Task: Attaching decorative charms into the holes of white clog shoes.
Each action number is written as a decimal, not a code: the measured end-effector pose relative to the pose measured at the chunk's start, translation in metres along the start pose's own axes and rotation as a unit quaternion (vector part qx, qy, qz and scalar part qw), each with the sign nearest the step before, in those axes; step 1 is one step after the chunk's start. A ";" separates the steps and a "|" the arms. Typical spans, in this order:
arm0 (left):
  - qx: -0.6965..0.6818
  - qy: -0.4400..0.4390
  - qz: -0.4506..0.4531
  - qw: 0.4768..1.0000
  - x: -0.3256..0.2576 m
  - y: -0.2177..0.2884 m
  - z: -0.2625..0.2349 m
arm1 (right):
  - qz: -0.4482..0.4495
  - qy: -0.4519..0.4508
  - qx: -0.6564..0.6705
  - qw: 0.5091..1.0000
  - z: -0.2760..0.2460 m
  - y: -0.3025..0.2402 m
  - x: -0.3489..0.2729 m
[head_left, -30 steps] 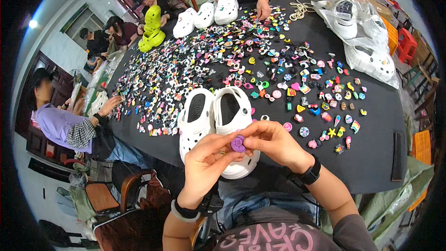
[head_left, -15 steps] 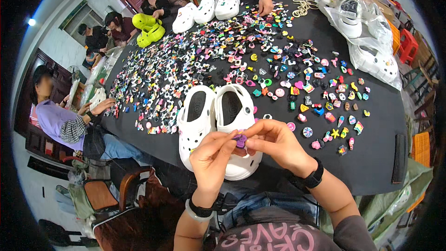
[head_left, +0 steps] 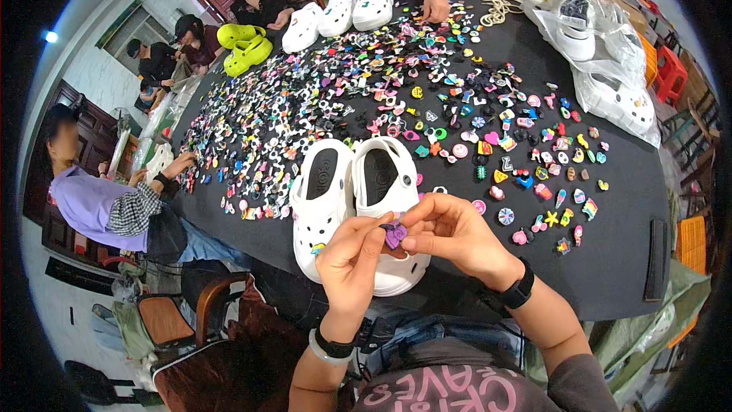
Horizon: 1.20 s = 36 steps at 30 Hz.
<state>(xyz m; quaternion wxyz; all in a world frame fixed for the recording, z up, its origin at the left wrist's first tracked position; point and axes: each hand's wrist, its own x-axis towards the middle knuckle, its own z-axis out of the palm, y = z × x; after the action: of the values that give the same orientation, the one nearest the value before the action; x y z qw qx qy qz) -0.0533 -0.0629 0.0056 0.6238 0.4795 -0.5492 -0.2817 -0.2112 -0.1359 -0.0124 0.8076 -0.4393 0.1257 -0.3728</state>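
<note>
Between my two hands is a small purple shoe charm (head_left: 395,236), held up by the fingertips. My left hand (head_left: 349,261) pinches its left side between thumb and forefinger. My right hand (head_left: 456,233) grips the other side the same way. Just behind and below my fingers, a pair of white clogs lies on the black table, toes toward me. The left clog (head_left: 311,215) carries a few small charms among its holes. My hands cover part of the right clog (head_left: 381,197).
Shoe charms (head_left: 305,111) spread in a broad heap over the black table (head_left: 610,259). Other white clogs (head_left: 335,15) and lime-green clogs (head_left: 248,53) stand along the far side. Bagged white clogs (head_left: 616,95) lie at the far right. Several co-workers sit or stand around the table.
The purple charm has turned in my fingers, so more of its face shows. My hands stay nearly in place. At left, the person in purple leans further toward the table.
</note>
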 end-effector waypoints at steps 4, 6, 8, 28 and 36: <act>-0.004 0.004 -0.004 1.000 -0.002 -0.001 -0.002 | 0.002 -0.010 -0.001 1.000 0.002 -0.001 0.000; 0.028 0.001 0.023 0.999 -0.002 -0.006 -0.005 | 0.003 -0.012 -0.004 1.000 0.003 -0.002 0.001; 0.019 -0.006 -0.015 1.000 -0.004 0.000 -0.006 | 0.004 -0.008 -0.005 1.000 0.004 -0.002 0.001; -0.043 -0.060 -0.028 0.997 -0.012 -0.001 -0.004 | -0.018 0.017 -0.074 0.997 0.000 0.003 0.003; -0.104 -0.060 -0.080 0.990 -0.015 -0.007 -0.007 | 0.015 0.005 -0.065 0.998 0.002 -0.002 0.002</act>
<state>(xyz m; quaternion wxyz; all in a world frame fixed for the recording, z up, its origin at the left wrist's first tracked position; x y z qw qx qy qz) -0.0492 -0.0506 -0.0068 0.6119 0.4362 -0.5134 -0.4144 -0.2098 -0.1369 -0.0100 0.7824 -0.4869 0.1605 -0.3536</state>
